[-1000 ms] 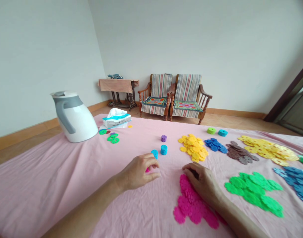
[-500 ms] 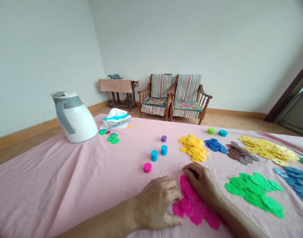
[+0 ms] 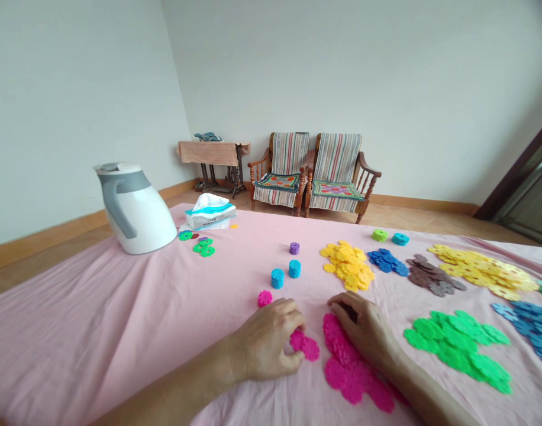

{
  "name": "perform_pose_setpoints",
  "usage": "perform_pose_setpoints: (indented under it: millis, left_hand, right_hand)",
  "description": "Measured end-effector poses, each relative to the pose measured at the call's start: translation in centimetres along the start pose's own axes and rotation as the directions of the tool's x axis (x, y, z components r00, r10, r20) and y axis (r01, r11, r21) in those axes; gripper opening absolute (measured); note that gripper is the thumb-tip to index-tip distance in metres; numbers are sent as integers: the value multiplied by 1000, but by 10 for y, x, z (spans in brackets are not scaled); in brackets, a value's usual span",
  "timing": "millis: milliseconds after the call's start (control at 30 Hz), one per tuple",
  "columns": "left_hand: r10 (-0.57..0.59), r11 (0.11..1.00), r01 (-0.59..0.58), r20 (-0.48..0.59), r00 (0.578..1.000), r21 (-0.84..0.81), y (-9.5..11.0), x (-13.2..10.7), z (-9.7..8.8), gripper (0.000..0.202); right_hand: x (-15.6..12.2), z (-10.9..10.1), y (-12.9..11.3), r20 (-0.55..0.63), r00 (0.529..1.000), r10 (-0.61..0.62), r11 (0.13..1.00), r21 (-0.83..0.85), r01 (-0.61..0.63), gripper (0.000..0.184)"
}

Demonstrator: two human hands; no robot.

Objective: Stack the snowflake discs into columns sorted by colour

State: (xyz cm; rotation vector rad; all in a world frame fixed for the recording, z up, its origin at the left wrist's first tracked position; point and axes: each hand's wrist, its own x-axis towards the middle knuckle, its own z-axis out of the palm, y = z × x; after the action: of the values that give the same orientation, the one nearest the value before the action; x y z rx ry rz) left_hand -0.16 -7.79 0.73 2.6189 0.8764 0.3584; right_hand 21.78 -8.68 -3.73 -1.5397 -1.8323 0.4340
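Observation:
Flat pink snowflake discs (image 3: 348, 376) lie in an overlapping pile at the front of the table. My left hand (image 3: 268, 340), left of that pile, has its fingers and thumb curled around a few loose pink discs (image 3: 310, 349) on the cloth. Along the pile's right side rests my right hand (image 3: 368, 328), fingers bent and pressed together. What is in them, if anything, is hidden. Just beyond my left hand stands a short pink stack (image 3: 264, 297). Two blue stacks (image 3: 277, 278) and a purple stack (image 3: 294, 248) are farther back.
Disc piles lie to the right: yellow (image 3: 348, 266), dark blue (image 3: 387, 261), brown (image 3: 433, 275), green (image 3: 460, 346) and blue (image 3: 531, 328). Lime (image 3: 379, 235) and teal (image 3: 400, 238) stacks stand behind. At left are a white kettle (image 3: 142, 216) and a tissue box (image 3: 211, 216).
My left hand has moved left and slightly away from me, bringing a few pink discs off the pile's left edge. My right hand has stayed in place.

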Motion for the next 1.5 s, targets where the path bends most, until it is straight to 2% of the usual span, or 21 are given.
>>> perform_pose_setpoints:
  millis: [167, 633, 767, 900, 1267, 1400, 1500]
  left_hand:
    - [-59, 997, 58, -5, 998, -53, -3, 0, 0, 19]
    - [-49, 995, 48, -12, 999, -86, -3, 1, 1, 14]
    - [-72, 991, 71, -2, 997, -112, -4, 0, -2, 21]
    - [-96, 990, 96, 8, 995, -102, -6, 0, -2, 19]
    - [-32, 998, 31, -9, 999, -61, 0, 0, -4, 16]
    - [-22, 998, 21, -29, 999, -56, -1, -2, -10, 16]
    - [-51, 998, 46, -99, 994, -53, -8, -3, -24, 20]
  right_hand:
    - [0, 0, -1, 3, 1000, 0, 1000, 0, 0, 28]
    - [0, 0, -1, -4, 1000, -4, 1000, 3, 4, 28]
    - [0, 0, 0, -1, 1000, 1, 1000, 4, -1, 29]
    - [0, 0, 0, 15, 1000, 4, 1000, 3, -4, 29]
    - [0, 1, 1, -5, 1000, 2, 1000, 6, -2, 28]
    - [0, 1, 1, -5, 1000, 2, 1000, 7, -2, 29]
    - [-1, 1, 2, 5, 1000, 3, 1000, 1, -3, 29]
